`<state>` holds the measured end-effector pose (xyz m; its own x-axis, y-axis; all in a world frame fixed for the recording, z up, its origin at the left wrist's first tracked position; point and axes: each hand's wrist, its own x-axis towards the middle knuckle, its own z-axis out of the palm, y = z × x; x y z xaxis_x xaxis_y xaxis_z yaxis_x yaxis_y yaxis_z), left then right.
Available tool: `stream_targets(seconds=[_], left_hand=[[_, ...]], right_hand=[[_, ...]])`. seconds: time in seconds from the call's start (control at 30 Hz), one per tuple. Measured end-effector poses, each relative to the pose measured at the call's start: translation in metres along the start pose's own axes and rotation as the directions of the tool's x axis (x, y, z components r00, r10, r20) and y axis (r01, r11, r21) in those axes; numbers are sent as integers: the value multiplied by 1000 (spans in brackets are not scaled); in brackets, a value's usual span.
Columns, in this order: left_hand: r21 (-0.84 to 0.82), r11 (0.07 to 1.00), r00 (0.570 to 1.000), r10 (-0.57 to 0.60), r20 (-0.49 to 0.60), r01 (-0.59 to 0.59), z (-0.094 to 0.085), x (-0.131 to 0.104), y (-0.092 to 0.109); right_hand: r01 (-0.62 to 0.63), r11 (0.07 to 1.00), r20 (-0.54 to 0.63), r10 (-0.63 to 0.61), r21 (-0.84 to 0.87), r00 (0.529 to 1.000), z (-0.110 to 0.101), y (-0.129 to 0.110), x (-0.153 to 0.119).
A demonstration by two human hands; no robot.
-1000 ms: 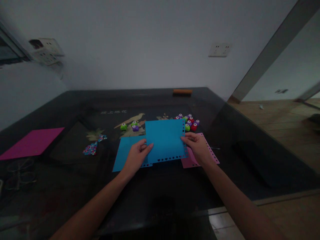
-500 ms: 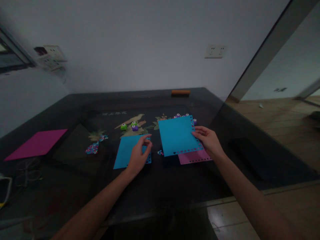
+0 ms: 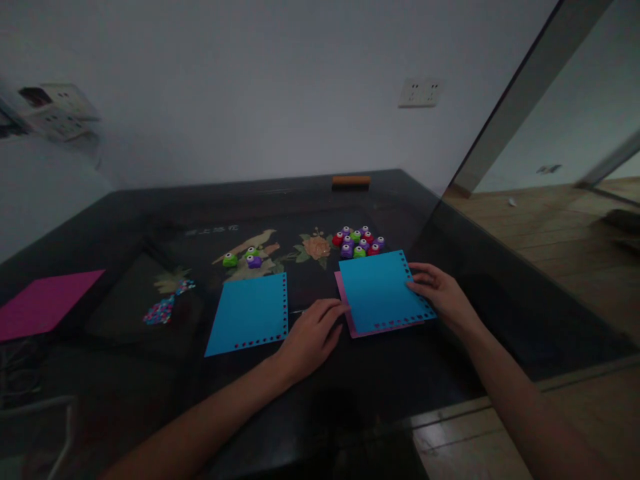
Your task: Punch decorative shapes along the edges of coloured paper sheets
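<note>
My right hand point(image 3: 440, 293) pinches the right edge of a blue paper sheet point(image 3: 380, 293) with small holes punched along its right and bottom edges. That sheet lies over a pink sheet point(image 3: 346, 313), which shows only as a strip at the left and bottom. My left hand point(image 3: 315, 333) rests low over the table, fingers stretched toward the left edge of the two sheets; whether the fingertips touch them I cannot tell. To its left lies a second blue sheet point(image 3: 250, 310), flat, with holes along its right and bottom edges.
Several eyed craft punches in red, purple and green point(image 3: 357, 241) stand behind the right sheets. More eyed punches point(image 3: 253, 259) stand behind the left sheet. Punched paper confetti point(image 3: 163, 310) lies at left, beside a magenta sheet point(image 3: 50, 303). An orange-brown bar point(image 3: 351, 180) lies at the back.
The right hand has lowered the blue sheet over the pink one, uncovering the punches behind. My left hand has moved right, from above the left blue sheet to the right sheets' edge.
</note>
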<state>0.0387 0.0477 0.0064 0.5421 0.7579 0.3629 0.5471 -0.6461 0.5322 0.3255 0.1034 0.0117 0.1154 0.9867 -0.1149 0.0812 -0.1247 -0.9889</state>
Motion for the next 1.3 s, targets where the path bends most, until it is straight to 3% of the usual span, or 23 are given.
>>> stream_targets(seconds=[0.17, 0.37, 0.73, 1.3], left_hand=[[-21, 999, 999, -50, -4, 49, 6, 2, -5], [-4, 999, 997, -53, 63, 53, 7, -1, -8], [187, 979, 983, 51, 177, -84, 13, -3, -10], [229, 970, 975, 28, 219, -80, 12, -1, -10]], right_hand=[[-30, 999, 1, 30, -41, 1000, 2, 2, -3], [-28, 995, -6, 28, -94, 1000, 5, 4, -3], [-24, 986, -28, 20, -165, 999, 9, 6, -1], [21, 979, -37, -30, -205, 999, 8, 8, 2]])
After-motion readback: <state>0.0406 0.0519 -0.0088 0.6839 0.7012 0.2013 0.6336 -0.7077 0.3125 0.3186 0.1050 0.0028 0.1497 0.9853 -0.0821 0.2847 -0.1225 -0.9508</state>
